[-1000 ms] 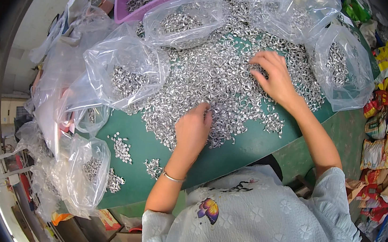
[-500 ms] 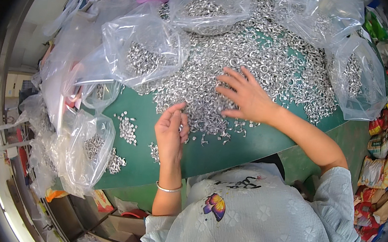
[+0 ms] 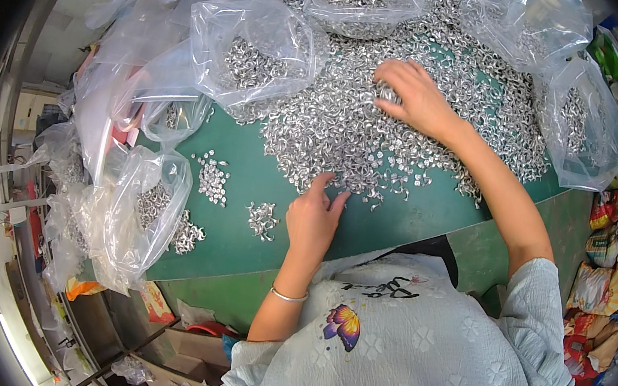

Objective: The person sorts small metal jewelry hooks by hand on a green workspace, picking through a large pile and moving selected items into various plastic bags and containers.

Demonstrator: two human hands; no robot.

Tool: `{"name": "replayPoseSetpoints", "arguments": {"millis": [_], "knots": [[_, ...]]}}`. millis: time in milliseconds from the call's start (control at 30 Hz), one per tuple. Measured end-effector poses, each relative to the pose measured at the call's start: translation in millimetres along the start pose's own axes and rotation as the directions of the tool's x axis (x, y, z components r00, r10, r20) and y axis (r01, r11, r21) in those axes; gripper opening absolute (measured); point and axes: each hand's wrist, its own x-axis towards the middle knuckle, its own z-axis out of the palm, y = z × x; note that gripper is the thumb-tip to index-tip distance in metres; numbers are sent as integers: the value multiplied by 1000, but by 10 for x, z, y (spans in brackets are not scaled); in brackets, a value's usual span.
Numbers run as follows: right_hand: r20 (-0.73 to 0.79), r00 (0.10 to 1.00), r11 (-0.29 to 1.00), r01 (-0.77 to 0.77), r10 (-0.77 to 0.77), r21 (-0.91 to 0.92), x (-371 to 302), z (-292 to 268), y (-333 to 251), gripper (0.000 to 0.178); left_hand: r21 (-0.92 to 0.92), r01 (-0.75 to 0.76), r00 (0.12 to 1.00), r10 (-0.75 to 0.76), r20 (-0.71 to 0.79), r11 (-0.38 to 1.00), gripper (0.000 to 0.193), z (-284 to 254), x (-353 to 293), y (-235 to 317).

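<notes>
Far to the left of both hands, a crumpled clear plastic bag [image 3: 127, 204] holding silver metal pieces slumps on a smooth green tabletop [image 3: 242, 254]. Between that bag and the left hand lie two small piles: one of compact, roundish silver pieces [image 3: 212, 180], the other of curved silver pieces [image 3: 261, 221], nearer the wrist. The left hand [image 3: 311, 220] rests at the near edge of a broad heap of loose, curved silver metal pieces [image 3: 332, 120], thumb and forefinger parted; whether its curled fingers hide a piece cannot be told. Farther out and to the right, the right hand [image 3: 418, 103] arches over the same heap, fingers bent, silver showing beneath; its grip, if any, is unclear. The step in hand appears to be picking over the heap; the next move seems to call for the left fingertips to close on single pieces while the right spreads the heap thinner.
</notes>
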Motion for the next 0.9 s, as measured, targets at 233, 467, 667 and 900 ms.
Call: {"name": "replayPoseSetpoints", "arguments": {"millis": [233,467,667,900], "knots": [[-256,922,947,-240,291,213,34,-194,157,24,17,-59,998,58,39,998,18,84,54,10],[16,942,926,-334,337,174,-577,-601,-426,13,-560,77,995,-99,-9,825,4,89,80,-83],[51,955,956,-294,294,-4,-762,-459,-696,14,-865,488,867,-182,465,117,14,-78,202,-122],[58,941,943,-331,333,-32,-729,-492,-572,13,-750,558,788,-55,613,-354,17,-218,240,-48]]}}
